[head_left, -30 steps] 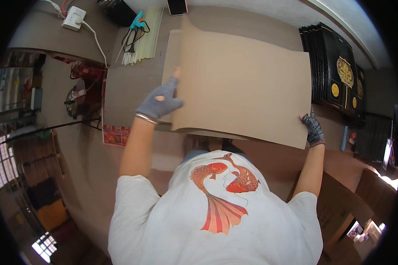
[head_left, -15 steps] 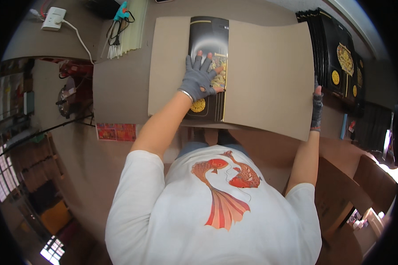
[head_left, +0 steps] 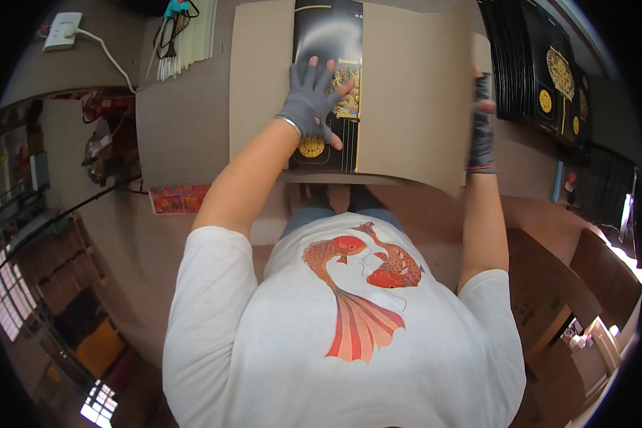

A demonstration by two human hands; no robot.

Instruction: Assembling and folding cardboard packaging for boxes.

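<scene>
Currently, my left hand (head_left: 312, 108) lies flat, fingers spread across the black panel (head_left: 319, 32) of the brown board (head_left: 414, 93) on the worktop (head_left: 182, 143), presumably pinning the fold. My right hand (head_left: 483, 125) meets the board's lifted right edge; whether those fingers grip is hidden. Beyond: black-and-gold stack (head_left: 524, 68), contents, if any, unseen.

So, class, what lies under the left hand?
A glossy black panel with a gold design lies under the gloved left hand; any print it covers cannot be seen.
</scene>
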